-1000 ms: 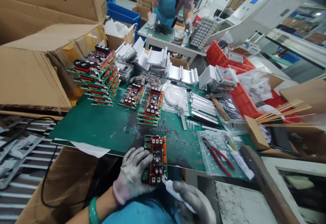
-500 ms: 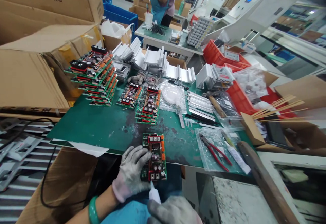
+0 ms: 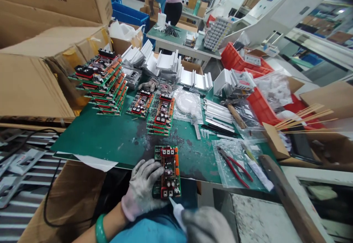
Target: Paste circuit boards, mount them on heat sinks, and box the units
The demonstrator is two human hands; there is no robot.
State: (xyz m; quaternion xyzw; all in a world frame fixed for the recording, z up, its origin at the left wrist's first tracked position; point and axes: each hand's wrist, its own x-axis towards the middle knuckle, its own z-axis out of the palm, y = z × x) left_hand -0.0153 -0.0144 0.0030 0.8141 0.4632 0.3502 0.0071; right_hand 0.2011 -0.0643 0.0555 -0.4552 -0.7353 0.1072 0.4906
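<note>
A green circuit board (image 3: 170, 171) with red, black and orange parts lies at the table's front edge, its near end jutting past the edge. My left hand (image 3: 143, 186), in a grey-white glove, holds the board by its left side, fingers on top and thumb low near its corner. In my gloved right hand (image 3: 208, 224), closed and slightly blurred, is a white tube with a tapered nozzle (image 3: 178, 213). The nozzle tip is at the board's near edge, by the square black components; whether it touches cannot be made out.
Stacked circuit boards (image 3: 100, 83) stand at the left, with more boards (image 3: 161, 114) mid-table. Silver heat sinks (image 3: 168, 64) line the back. Red-handled pliers (image 3: 234, 165) and a hammer (image 3: 235, 114) lie right. A person (image 3: 168, 0) stands beyond, near another table.
My right hand and the tube have moved right, the nozzle tip shifting along the board's near edge. My left hand and the board stay nearly still. The person behind has turned and shifted left.
</note>
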